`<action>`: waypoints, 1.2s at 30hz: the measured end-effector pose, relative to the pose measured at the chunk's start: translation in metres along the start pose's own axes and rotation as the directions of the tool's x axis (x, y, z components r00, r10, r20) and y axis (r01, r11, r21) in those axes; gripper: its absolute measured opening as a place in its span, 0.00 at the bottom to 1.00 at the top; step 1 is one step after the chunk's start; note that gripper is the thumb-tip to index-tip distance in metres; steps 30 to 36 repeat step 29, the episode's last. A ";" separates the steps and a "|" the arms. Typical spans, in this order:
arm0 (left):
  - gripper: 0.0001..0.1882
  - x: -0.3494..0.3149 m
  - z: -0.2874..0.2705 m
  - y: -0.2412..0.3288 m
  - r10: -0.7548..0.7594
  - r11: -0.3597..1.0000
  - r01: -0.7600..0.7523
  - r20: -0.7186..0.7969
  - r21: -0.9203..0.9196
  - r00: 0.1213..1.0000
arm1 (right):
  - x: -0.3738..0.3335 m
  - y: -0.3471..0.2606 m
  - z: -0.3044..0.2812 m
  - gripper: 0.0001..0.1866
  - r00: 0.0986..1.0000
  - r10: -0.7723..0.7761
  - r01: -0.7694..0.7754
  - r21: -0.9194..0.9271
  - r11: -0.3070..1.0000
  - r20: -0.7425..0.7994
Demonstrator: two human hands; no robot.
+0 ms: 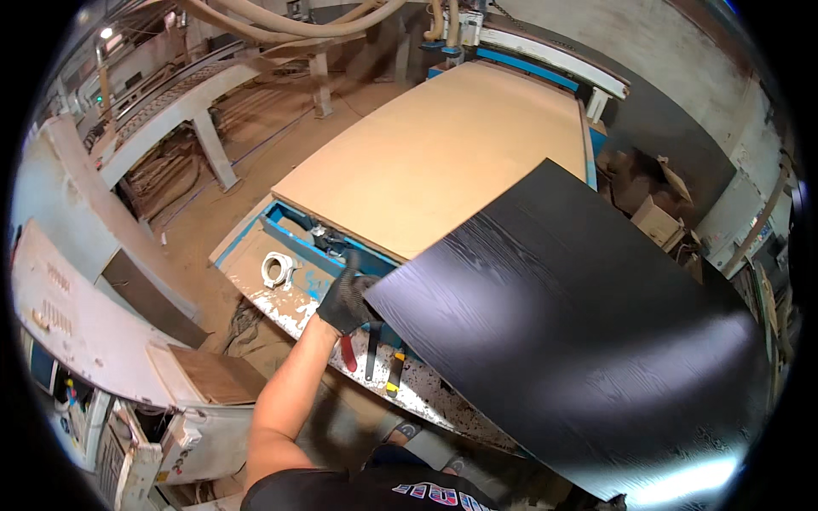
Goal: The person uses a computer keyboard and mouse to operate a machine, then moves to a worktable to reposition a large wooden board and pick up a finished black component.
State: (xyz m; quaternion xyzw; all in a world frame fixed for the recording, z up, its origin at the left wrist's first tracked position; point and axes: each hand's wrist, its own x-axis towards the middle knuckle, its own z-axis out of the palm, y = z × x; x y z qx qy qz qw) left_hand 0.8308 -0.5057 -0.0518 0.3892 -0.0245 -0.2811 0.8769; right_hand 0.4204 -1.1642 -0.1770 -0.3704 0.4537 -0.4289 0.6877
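A large black panel (545, 324) with a wood-grain face slants across the right half of the head view. My left hand (345, 300), in a dark glove, is closed on the panel's left corner, thumb up. A small dark shape (612, 502) at the panel's lower edge looks like part of my right hand's glove; its fingers are hidden. Below my left hand, a red-handled tool (348, 353), a black tool (372, 351) and a yellow-and-black utility knife (395, 373) lie on the machine's front ledge. The panel partly overhangs a flat tan board (434, 153) on the machine bed.
A white ring-shaped part (277, 270) sits on the ledge's left end, by a blue frame (294, 230). A white gantry beam (554, 60) crosses the bed's far end. Cardboard boxes (656, 223) stand on the right. A white cabinet (85, 332) is at left.
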 end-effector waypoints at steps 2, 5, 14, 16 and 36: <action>0.60 0.018 0.000 0.001 0.138 0.930 -0.147 -0.050 -0.337 0.989 | -0.002 0.012 0.007 0.28 0.997 0.064 -0.064 0.019 0.998 0.032; 0.64 0.062 -0.047 -0.011 0.220 0.817 -0.344 -0.302 -0.462 0.928 | 0.003 0.047 0.026 0.28 0.966 0.202 -0.213 0.057 0.975 0.163; 0.44 0.152 0.031 -0.142 -0.077 0.927 0.014 -0.152 -0.375 0.985 | -0.063 0.127 0.170 0.29 0.614 0.610 -0.733 0.074 0.676 0.502; 0.43 0.139 0.033 -0.179 -0.155 0.928 0.098 -0.133 -0.359 0.979 | -0.113 0.130 0.225 0.25 0.575 0.689 -0.802 0.138 0.581 0.440; 0.37 0.069 0.115 -0.354 -0.588 0.808 0.579 -0.190 -0.107 0.786 | -0.125 0.153 0.087 0.30 0.491 0.528 -0.408 -0.353 0.842 0.693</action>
